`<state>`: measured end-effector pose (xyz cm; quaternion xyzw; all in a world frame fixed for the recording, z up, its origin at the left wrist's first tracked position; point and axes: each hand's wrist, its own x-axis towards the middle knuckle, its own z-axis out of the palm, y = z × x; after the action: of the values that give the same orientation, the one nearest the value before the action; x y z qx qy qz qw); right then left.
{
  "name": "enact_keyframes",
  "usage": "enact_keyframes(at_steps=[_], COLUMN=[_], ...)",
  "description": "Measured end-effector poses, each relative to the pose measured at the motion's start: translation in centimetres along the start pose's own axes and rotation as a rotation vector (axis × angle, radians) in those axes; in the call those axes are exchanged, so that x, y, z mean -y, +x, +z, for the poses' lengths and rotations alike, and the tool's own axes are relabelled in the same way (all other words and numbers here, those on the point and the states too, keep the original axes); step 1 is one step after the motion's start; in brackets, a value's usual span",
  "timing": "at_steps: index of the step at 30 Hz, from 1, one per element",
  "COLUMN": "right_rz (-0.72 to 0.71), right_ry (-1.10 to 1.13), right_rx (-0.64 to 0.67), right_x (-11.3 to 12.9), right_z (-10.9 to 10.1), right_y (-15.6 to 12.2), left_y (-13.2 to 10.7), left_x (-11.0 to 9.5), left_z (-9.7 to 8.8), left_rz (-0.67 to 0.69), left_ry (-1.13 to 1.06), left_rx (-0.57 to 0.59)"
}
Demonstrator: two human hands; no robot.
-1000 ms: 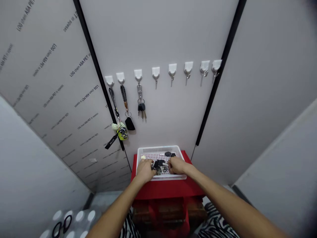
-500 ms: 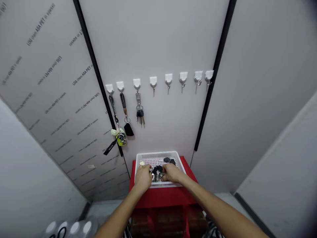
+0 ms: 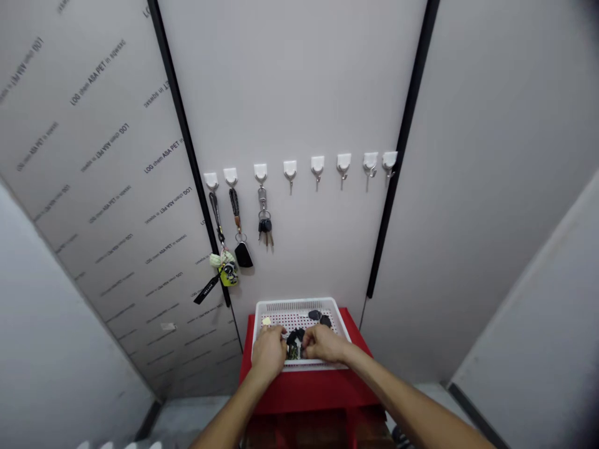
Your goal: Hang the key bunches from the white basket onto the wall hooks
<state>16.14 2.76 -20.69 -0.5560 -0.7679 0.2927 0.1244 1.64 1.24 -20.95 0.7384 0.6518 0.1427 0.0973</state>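
Both my hands are down in a white plastic basket (image 3: 299, 304) with slotted sides. Between them lies a bunch of keys (image 3: 294, 342) with dark heads and metal blades. My left hand (image 3: 270, 350) curls its fingers onto the left side of the bunch. From the right, my right hand (image 3: 324, 343) pinches at the same keys, thumb and fingers close together. The fingertips are partly hidden among the keys. Dark key fobs (image 3: 320, 317) lie in the basket's back right corner, and a small pale yellow piece (image 3: 266, 321) is at its left.
A red stand (image 3: 309, 390) carries the basket against the wall. Above runs a row of white hooks (image 3: 290, 167). The three leftmost hold a charm with a strap (image 3: 228, 271), a black fob on a braided loop (image 3: 243, 254) and a key ring (image 3: 265, 226). Walls close in on both sides.
The whole scene sits slightly lower in view as the camera tilts. My right-hand fingers have drawn closer together on the keys; my left hand stays at the bunch.
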Motion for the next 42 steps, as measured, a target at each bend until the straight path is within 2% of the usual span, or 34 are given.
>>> enact_keyframes(at_steps=[3,5,8,10,13,17,20,24,27,30,35,39,42], right_rz=[0.05,0.051,-0.028,-0.094,-0.168,-0.215,-0.249,-0.261,-0.286,-0.313,-0.37,-0.423,-0.421], right_ry=[0.054,0.113,0.266,0.375,0.558,0.687,0.654,0.556,0.477,0.382,0.382,0.402,0.398], right_rx=[-0.026,-0.067,-0.098,-0.076,-0.066,-0.09,-0.076,-0.083,-0.123,-0.218,-0.492,-0.73,-0.824], right_x=[0.2,0.5,1.4,2.3,3.9,5.6,6.4,7.0,7.7,8.7,11.6,14.1,15.4], right_z=[0.2,-0.4,-2.9,-5.0,-8.0,-10.9,-12.1,-13.3,-14.7,-16.5,-19.7,-21.7,-22.6], right_y=[0.2,0.2,0.0,-0.4,-1.1,-1.9,-2.0,-1.6,-1.2,-1.1,-0.7,0.6,1.7], left_y=[0.0,0.0,0.2,0.7,1.7,2.8,3.4,4.1,4.6,5.4,8.0,9.7,10.1], left_x=[0.1,0.2,0.2,-0.1,-1.3,-3.8,-5.1,-5.7,-6.2,-7.0,-8.6,-9.8,-10.3], left_z=[0.2,0.3,0.2,-0.3,-1.9,-5.0,-6.8,-8.8,-10.7,-12.9,-17.2,-20.8,-22.8], left_rz=[-0.012,0.004,0.031,0.023,0.04,0.209,0.248,0.199,0.189,0.225,0.284,0.233,0.176], left_ry=[-0.007,-0.015,-0.066,-0.195,-0.568,-1.013,-1.108,-1.143,-1.172,-1.139,-1.06,-1.014,-0.88], left_rx=[-0.01,-0.016,-0.024,-0.058,-0.071,0.066,0.089,0.088,0.026,-0.067,-0.295,-0.468,-0.568])
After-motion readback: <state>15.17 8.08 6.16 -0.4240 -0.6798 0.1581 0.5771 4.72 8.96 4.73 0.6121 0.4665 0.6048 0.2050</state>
